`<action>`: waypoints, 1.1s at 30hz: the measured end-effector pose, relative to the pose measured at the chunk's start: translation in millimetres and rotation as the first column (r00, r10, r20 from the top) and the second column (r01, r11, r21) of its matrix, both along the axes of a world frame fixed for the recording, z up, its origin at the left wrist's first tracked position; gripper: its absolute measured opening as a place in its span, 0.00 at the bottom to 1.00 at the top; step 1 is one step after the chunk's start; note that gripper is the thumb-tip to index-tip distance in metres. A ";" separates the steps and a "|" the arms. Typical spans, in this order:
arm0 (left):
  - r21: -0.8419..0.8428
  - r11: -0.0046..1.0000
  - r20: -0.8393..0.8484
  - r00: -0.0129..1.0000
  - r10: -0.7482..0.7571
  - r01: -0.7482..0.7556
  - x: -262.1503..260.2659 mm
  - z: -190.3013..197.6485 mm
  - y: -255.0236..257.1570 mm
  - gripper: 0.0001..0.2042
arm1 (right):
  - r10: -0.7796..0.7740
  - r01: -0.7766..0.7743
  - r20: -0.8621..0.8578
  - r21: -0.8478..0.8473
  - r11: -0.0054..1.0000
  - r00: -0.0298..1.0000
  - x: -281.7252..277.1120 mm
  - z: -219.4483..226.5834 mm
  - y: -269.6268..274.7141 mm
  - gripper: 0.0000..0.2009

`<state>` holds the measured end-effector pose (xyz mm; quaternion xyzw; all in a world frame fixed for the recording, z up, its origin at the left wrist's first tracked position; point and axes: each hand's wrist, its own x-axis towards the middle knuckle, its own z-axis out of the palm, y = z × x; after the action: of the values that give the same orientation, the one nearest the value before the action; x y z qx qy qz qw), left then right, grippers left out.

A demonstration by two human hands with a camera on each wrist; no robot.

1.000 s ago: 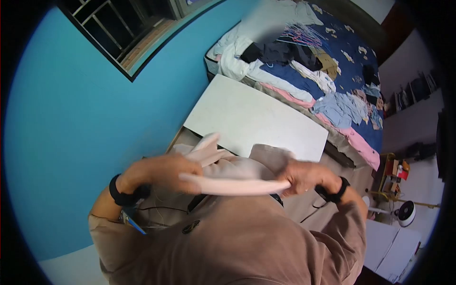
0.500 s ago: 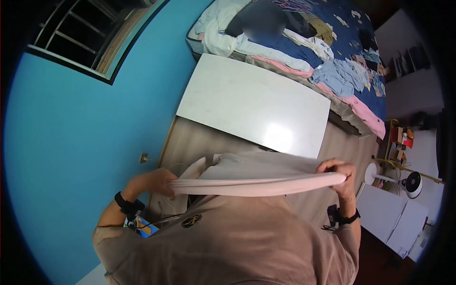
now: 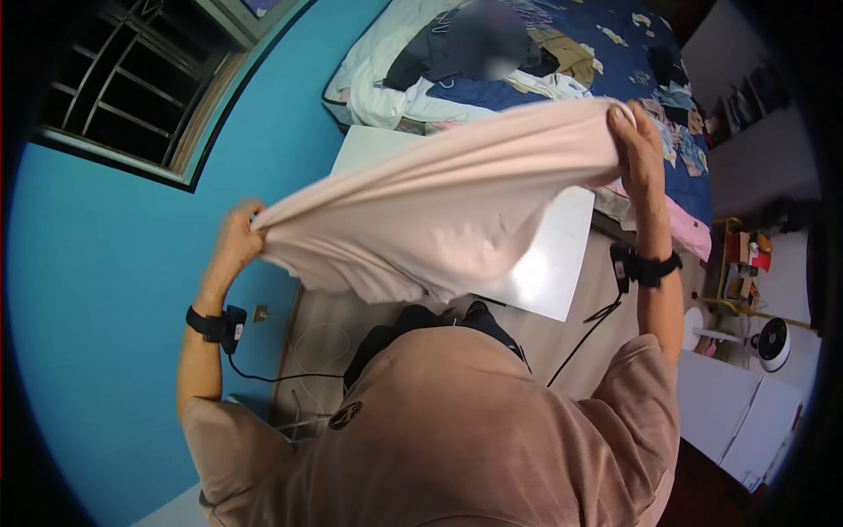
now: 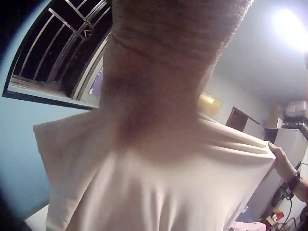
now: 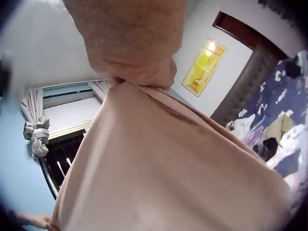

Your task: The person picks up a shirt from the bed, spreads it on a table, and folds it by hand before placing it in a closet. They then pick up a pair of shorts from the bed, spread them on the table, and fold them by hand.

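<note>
A pale pink shirt (image 3: 421, 202) is stretched in the air between both hands, its lower part billowing over a white table. At the shirt's left end, my left hand (image 3: 235, 237) pinches the edge between thumb and fingers. My right hand (image 3: 641, 149) grips the opposite corner, held higher and farther out. From the left wrist, the shirt (image 4: 163, 192) hangs in folds, with a sleeve-like flap (image 4: 62, 154) on the left. Seen from the right wrist, the cloth (image 5: 159, 168) drops from my curled fingers (image 5: 144, 79).
Below the shirt stands the white table (image 3: 553, 263), partly covered by it. Beyond is a bed (image 3: 615, 66) with heaped clothes and hangers. A blue wall (image 3: 105, 263) with a barred window runs along the left; a white fan (image 3: 773, 344) stands at the right.
Both hands have spread apart and risen forward, away from my chest. The shirt went from a bunched band near my body to a wide, billowing sheet over the table.
</note>
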<state>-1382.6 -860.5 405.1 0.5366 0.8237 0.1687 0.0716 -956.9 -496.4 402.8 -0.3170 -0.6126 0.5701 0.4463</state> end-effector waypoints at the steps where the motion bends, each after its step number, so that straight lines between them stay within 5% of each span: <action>1: -0.042 0.998 0.010 0.999 0.053 -0.053 2.9 10.7 12.0 0.03 | 0.005 -0.017 0.098 0.126 0.992 0.995 6.7 3.9 13.6 0.09; 4: -0.045 0.998 -0.064 0.997 0.051 -0.054 0.7 24.6 38.2 0.03 | 0.011 -0.003 -0.051 0.164 0.986 0.999 9.4 26.9 22.8 0.09; 5: 0.034 0.999 -0.001 1.000 0.014 -0.014 -8.4 25.0 45.6 0.03 | 0.080 -0.074 -0.024 0.176 0.982 0.997 21.1 27.4 36.2 0.11; 8: 0.153 0.987 0.184 0.979 -0.083 0.054 -37.1 25.6 71.1 0.06 | -0.032 0.030 0.004 0.252 0.967 0.999 37.1 44.0 38.4 0.11; 10: 0.153 0.984 0.444 0.884 -0.148 0.088 -43.9 31.6 87.3 0.08 | -0.085 0.094 -0.044 0.306 0.947 0.995 55.1 52.3 41.3 0.11; 12: 0.177 0.974 0.429 0.880 -0.203 0.138 -49.1 28.8 100.3 0.10 | -0.170 0.184 -0.072 0.300 0.936 0.983 74.3 57.0 34.0 0.12; 14: -0.094 0.964 0.479 0.860 -0.177 0.250 -41.2 35.5 103.1 0.10 | -0.315 0.297 0.004 0.323 0.899 0.949 85.1 62.4 1.5 0.13; 16: -0.077 0.920 0.615 0.745 -0.260 0.385 -47.8 9.4 96.9 0.11 | -0.427 0.393 0.041 0.317 0.863 0.903 104.1 46.4 -22.7 0.14; 18: -0.021 0.720 0.330 0.685 -0.650 0.694 -57.3 0.7 92.4 0.09 | -0.496 0.440 0.152 0.296 0.848 0.855 114.6 33.8 -59.5 0.15; 21: -0.127 0.659 0.145 0.671 -0.727 0.741 -88.3 -52.6 74.6 0.09 | -0.510 0.480 0.174 0.190 0.857 0.842 148.7 -16.7 -110.1 0.14; 27: -0.168 0.614 0.343 0.629 -0.697 0.772 -99.5 -126.2 58.6 0.06 | -0.476 0.539 0.353 -0.102 0.836 0.806 148.1 -52.7 -205.2 0.09; 33: -0.190 0.696 0.409 0.700 -0.585 0.692 -86.1 -163.7 43.5 0.09 | -0.383 0.513 0.442 -0.223 0.829 0.811 151.9 -92.2 -209.4 0.06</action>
<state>-1468.7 -817.0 241.3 0.7376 0.5746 0.0765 0.3463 -805.0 -705.8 310.6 -0.6287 -0.4879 0.4692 0.3827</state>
